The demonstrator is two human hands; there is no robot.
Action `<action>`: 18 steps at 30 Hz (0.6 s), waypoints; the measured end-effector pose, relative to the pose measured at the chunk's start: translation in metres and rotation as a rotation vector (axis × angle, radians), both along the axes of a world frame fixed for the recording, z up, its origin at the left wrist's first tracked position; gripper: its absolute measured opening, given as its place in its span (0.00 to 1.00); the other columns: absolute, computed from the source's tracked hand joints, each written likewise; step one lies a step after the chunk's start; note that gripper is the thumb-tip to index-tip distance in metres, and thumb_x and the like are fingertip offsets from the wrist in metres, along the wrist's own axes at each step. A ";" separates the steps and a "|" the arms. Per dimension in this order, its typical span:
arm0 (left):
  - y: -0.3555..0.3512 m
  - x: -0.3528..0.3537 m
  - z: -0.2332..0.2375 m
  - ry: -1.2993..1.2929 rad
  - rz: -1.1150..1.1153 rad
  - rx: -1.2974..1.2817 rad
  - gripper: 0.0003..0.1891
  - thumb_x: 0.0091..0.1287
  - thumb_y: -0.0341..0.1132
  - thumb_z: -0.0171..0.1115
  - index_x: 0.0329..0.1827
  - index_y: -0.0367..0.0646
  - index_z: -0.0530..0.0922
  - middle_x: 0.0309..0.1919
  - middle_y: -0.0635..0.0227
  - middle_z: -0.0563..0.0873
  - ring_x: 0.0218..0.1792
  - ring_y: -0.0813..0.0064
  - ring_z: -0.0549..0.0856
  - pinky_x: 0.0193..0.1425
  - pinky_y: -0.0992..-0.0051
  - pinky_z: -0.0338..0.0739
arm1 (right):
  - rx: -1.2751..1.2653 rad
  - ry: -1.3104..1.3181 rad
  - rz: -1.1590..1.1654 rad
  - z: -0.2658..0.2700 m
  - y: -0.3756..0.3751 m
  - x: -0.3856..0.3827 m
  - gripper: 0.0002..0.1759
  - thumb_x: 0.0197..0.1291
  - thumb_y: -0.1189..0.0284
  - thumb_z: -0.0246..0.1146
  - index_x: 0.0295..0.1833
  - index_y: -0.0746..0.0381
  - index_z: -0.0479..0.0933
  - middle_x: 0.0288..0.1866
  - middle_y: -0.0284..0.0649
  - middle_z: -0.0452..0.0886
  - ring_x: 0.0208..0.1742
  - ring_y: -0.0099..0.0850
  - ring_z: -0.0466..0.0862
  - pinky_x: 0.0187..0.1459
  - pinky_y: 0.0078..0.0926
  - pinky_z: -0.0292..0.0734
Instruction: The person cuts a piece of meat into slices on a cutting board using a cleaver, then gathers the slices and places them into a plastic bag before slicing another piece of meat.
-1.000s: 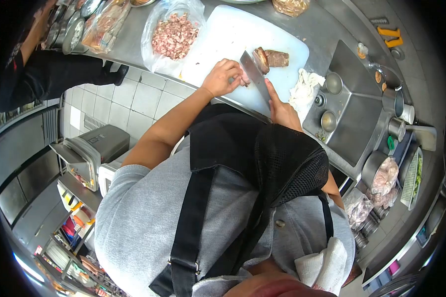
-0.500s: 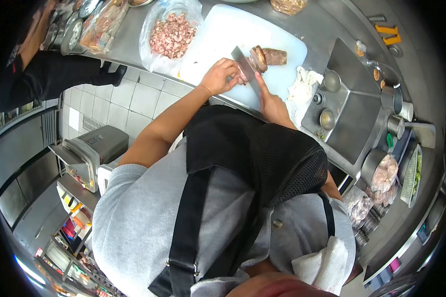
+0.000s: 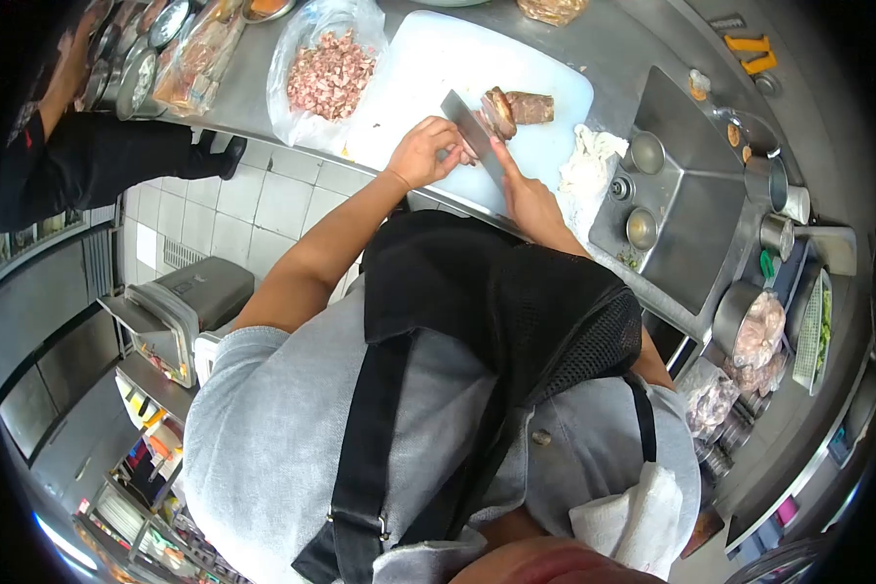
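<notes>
White and flat, the cutting board (image 3: pixel 428 68) lies beneath both hands on a metal counter (image 3: pixel 610 78). The right hand (image 3: pixel 530 202) is wrapped around the handle of a broad knife (image 3: pixel 472 131), index finger along the blade, whose tip points toward eleven o'clock. At the blade's eight o'clock, the left hand (image 3: pixel 424 153) has its fingers curled onto a pale piece of meat (image 3: pixel 468 156), gripping it just beside the blade. Browned meat (image 3: pixel 531 107) lies at the blade's two o'clock. From the board, a plastic bag (image 3: pixel 280 97) of diced meat (image 3: pixel 331 76) sits toward nine o'clock; a cloth (image 3: pixel 592 161) and the sink (image 3: pixel 693 229) are toward four o'clock
</notes>
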State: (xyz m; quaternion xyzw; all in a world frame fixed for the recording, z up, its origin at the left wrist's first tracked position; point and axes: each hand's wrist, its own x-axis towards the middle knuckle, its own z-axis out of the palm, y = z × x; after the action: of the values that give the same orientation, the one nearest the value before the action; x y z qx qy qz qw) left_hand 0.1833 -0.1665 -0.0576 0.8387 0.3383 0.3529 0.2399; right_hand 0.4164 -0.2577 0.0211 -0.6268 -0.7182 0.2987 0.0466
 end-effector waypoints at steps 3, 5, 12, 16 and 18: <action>0.001 -0.001 -0.003 -0.017 0.036 0.018 0.05 0.61 0.30 0.73 0.39 0.44 0.85 0.45 0.65 0.87 0.51 0.59 0.86 0.58 0.63 0.83 | -0.057 -0.053 0.047 0.023 0.007 0.003 0.48 0.73 0.78 0.53 0.90 0.35 0.41 0.34 0.60 0.87 0.35 0.59 0.89 0.39 0.60 0.81; 0.003 0.000 -0.004 -0.022 0.040 0.037 0.05 0.61 0.29 0.73 0.38 0.44 0.85 0.45 0.66 0.87 0.50 0.60 0.86 0.56 0.64 0.84 | -0.062 -0.087 0.080 0.035 -0.002 0.008 0.47 0.74 0.77 0.53 0.90 0.35 0.42 0.34 0.61 0.87 0.35 0.59 0.89 0.39 0.59 0.81; 0.004 0.000 -0.003 -0.023 0.025 0.038 0.07 0.60 0.28 0.75 0.39 0.42 0.86 0.44 0.64 0.87 0.50 0.60 0.87 0.55 0.64 0.84 | -0.145 -0.007 0.055 0.037 -0.018 0.019 0.46 0.76 0.76 0.53 0.90 0.35 0.41 0.36 0.61 0.88 0.36 0.60 0.89 0.41 0.59 0.82; 0.002 -0.002 -0.001 -0.021 0.012 0.018 0.06 0.60 0.28 0.75 0.39 0.42 0.86 0.42 0.64 0.88 0.48 0.60 0.87 0.54 0.64 0.84 | -0.086 0.009 0.029 0.003 -0.010 0.004 0.43 0.79 0.71 0.54 0.90 0.34 0.42 0.34 0.61 0.87 0.36 0.61 0.89 0.42 0.59 0.82; 0.007 0.000 0.000 -0.024 0.007 -0.002 0.06 0.60 0.27 0.75 0.38 0.42 0.86 0.42 0.65 0.88 0.48 0.60 0.87 0.54 0.64 0.84 | -0.038 -0.009 0.023 -0.009 0.003 0.009 0.42 0.80 0.70 0.54 0.90 0.35 0.43 0.33 0.61 0.87 0.36 0.61 0.89 0.42 0.59 0.82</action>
State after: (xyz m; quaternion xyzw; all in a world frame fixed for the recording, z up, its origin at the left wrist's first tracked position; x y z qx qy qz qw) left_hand 0.1831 -0.1596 -0.0581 0.8329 0.3389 0.3636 0.2434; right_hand 0.4255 -0.2551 0.0118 -0.6204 -0.7199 0.3099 0.0283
